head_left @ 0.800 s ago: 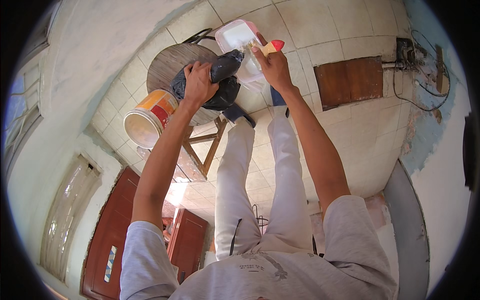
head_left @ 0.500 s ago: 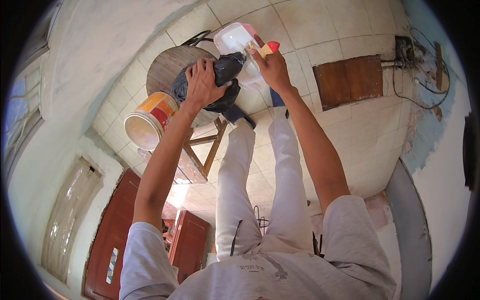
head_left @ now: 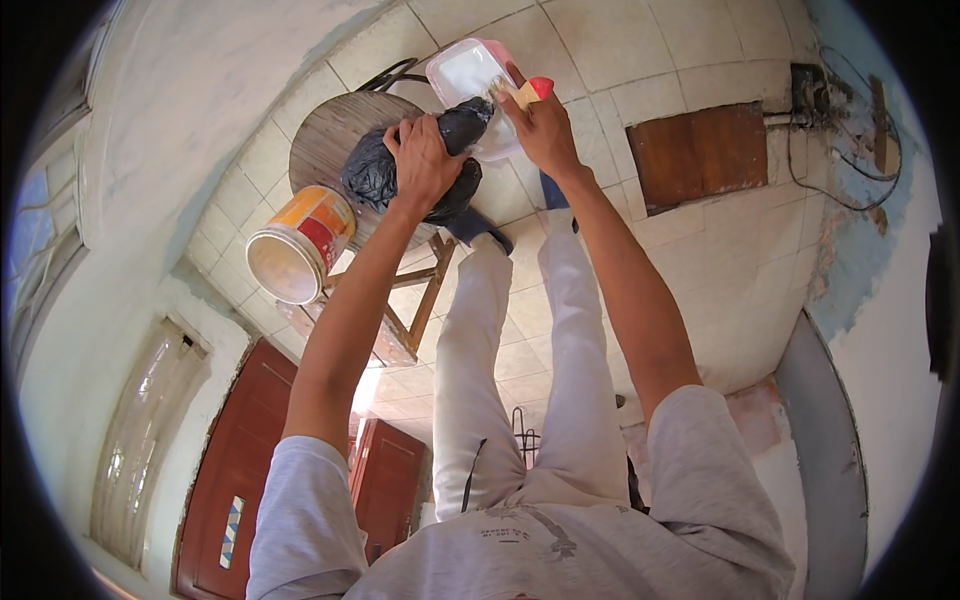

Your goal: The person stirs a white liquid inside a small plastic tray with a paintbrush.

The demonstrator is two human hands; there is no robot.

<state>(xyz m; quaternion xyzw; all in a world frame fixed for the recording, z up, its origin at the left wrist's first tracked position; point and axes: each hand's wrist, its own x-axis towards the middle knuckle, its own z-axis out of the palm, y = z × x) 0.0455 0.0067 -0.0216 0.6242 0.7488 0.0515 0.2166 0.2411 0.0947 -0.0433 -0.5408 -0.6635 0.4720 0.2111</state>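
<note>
My left hand (head_left: pixel 422 162) is closed round the upper part of a crumpled black plastic bag (head_left: pixel 370 172), which rests on a round wooden stool (head_left: pixel 325 130). The bag's narrow end points up and right toward the tray. In my right hand (head_left: pixel 548 135) is a paintbrush (head_left: pixel 522 95) with a pale handle and a red end. Its bristles point left, close to the bag's end and over the tray's edge. Beyond the bag lies a pinkish plastic tray (head_left: pixel 490 45) with white liquid in it. My fingers partly hide the brush.
An orange and white bucket (head_left: pixel 300 240) lies tilted on its side by the stool's left edge. A brown wooden panel (head_left: pixel 698 155) is set in the tiled floor to the right, with loose cables (head_left: pixel 845 165) beyond it. My feet stand just below the tray.
My left hand has shifted slightly to the right and squeezes the bag, whose narrow end stretches closer to the brush. The right hand stays nearly still with the brush.
</note>
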